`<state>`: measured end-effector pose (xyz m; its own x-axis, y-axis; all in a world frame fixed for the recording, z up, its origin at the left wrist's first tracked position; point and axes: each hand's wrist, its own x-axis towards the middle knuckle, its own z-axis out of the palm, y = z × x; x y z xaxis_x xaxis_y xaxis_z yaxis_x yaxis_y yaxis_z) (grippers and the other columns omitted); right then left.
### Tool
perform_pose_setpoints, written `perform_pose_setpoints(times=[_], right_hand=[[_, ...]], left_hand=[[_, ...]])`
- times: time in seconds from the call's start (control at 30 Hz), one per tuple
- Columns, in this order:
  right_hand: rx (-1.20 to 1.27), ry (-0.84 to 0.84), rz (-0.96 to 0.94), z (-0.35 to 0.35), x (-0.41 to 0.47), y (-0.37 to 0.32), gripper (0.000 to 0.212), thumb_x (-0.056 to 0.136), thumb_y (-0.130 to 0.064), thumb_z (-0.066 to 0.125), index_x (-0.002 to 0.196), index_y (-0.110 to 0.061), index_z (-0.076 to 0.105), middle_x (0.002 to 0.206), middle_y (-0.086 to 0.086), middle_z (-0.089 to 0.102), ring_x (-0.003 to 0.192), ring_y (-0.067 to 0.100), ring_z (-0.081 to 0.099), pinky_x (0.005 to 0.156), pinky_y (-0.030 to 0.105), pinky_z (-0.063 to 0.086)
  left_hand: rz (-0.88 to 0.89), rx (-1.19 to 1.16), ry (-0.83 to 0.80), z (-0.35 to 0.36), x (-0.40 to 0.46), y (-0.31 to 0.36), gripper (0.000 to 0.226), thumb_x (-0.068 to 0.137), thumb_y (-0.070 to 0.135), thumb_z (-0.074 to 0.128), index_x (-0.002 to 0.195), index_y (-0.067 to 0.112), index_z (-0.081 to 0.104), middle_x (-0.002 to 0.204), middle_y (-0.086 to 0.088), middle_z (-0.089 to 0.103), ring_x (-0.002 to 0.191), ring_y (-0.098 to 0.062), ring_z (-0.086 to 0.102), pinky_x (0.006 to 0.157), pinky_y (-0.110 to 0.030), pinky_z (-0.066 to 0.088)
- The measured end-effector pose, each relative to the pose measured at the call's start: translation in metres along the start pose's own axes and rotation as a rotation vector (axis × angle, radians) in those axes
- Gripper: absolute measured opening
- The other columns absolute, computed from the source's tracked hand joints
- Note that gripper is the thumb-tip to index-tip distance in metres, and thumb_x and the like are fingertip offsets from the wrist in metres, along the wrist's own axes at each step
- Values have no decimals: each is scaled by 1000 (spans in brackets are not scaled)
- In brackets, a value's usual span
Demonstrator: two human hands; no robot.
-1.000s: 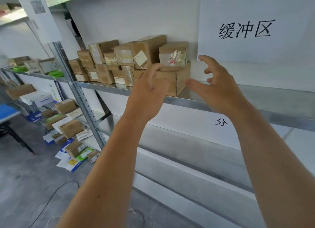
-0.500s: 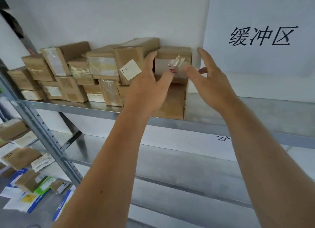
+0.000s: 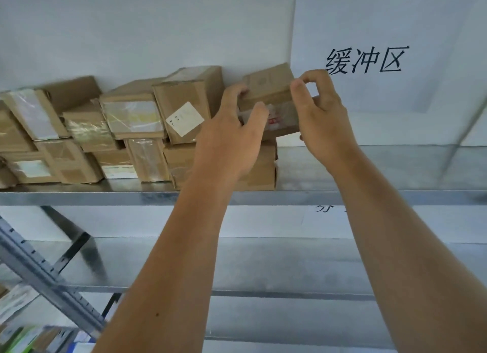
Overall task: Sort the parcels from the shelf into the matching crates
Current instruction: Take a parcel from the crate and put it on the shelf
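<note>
The fingers point(image 3: 251, 115) of the left hand point(image 3: 226, 139) curl round the left end of a small parcel point(image 3: 268, 94); the right hand point(image 3: 324, 120) pinches its right end, thumb in front and fingers hooked over the top edge. The parcel is tilted, held at about one o'clock from the frame's centre, just over the large box point(image 3: 263, 168) at the right end of the stack on the metal shelf point(image 3: 369, 197).

Left to right, the shelf carries roughly a dozen brown cardboard parcels in two layers (the left edge cuts some off, so the count is loose). At ten o'clock sits a taped parcel point(image 3: 131, 112), then one with a white square label point(image 3: 184, 118), then the held parcel, then bare shelf. At two o'clock a white sign point(image 3: 366, 60) on the wall shows three printed characters.

Judging from the grip, the step is lifting this one parcel away. It would go best with both ends squeezed evenly and the parcel raised clear before being drawn out, so the labelled neighbour is not dragged. No crates are in view.
</note>
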<state>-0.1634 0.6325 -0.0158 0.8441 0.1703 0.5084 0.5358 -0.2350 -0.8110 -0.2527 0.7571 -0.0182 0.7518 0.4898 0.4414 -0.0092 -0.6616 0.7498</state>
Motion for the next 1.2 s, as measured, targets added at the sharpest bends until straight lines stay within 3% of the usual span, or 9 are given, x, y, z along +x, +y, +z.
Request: perform_pose_setpoints(times=[0.27, 0.37, 0.5, 0.63, 0.77, 0.9, 1.03, 1.13, 1.2], right_hand=[[44, 168, 50, -51, -33, 1, 6, 104, -35, 47, 107, -30, 47, 69, -9, 57, 59, 5, 54, 71, 46, 59], [50, 246, 81, -84, -47, 14, 6, 100, -36, 47, 106, -34, 47, 80, -9, 64, 71, 6, 65, 74, 49, 62], [74, 325, 118, -148, -70, 27, 19, 86, -45, 45, 104, -41, 49, 89, -10, 66, 86, 16, 70, 81, 51, 60], [66, 349, 99, -229, -99, 39, 40, 81, -39, 42, 120, -47, 50, 112, -4, 66, 99, 21, 69, 85, 50, 61], [15, 352, 85, -320, -129, 55, 68, 82, -27, 42, 147, -45, 41, 127, -8, 57, 105, 18, 66, 88, 42, 60], [-140, 353, 41, -407, -161, 69, 73, 90, -9, 43, 156, -41, 35, 140, -3, 50, 127, 15, 56, 92, 44, 61], [-31, 451, 39, -479, -195, 73, 51, 86, -19, 42, 130, -42, 54, 126, -3, 61, 115, 18, 62, 80, 38, 59], [66, 560, 84, -525, -217, 76, 22, 93, -32, 42, 105, -31, 61, 109, 6, 65, 107, 27, 64, 95, 63, 56], [76, 629, 121, -551, -232, 80, 34, 97, -44, 43, 107, -16, 61, 112, 17, 63, 111, 36, 62, 99, 69, 50]], left_hand=[[138, -160, -49, 32, -20, 28, 33, 105, 48, 45, 139, 50, 46, 91, 15, 69, 80, 1, 62, 67, -14, 42], [161, -231, -102, 57, -36, 50, 28, 106, 49, 45, 134, 51, 48, 89, 20, 66, 81, 3, 62, 71, -22, 47], [247, -266, -179, 98, -67, 91, 22, 110, 47, 39, 129, 40, 48, 88, 18, 64, 79, -3, 63, 63, -15, 44], [350, -272, -233, 145, -104, 144, 14, 113, 36, 38, 126, 32, 41, 94, 16, 60, 76, -12, 64, 59, -23, 44], [336, -329, -334, 191, -152, 202, 45, 110, 24, 46, 146, 43, 28, 98, 25, 54, 77, -13, 68, 53, -16, 52], [353, -401, -421, 233, -202, 257, 73, 104, 18, 55, 157, 48, 16, 113, 14, 59, 93, -10, 68, 68, -23, 58], [282, -592, -532, 269, -242, 306, 46, 100, 24, 48, 135, 52, 40, 121, 3, 70, 102, -20, 72, 82, -38, 65], [164, -764, -642, 287, -265, 343, 26, 110, 18, 36, 111, 38, 53, 123, -5, 72, 107, -26, 73, 89, -41, 64], [135, -807, -717, 302, -279, 362, 25, 114, 25, 33, 105, 31, 55, 125, -5, 70, 111, -27, 72, 95, -48, 62]])
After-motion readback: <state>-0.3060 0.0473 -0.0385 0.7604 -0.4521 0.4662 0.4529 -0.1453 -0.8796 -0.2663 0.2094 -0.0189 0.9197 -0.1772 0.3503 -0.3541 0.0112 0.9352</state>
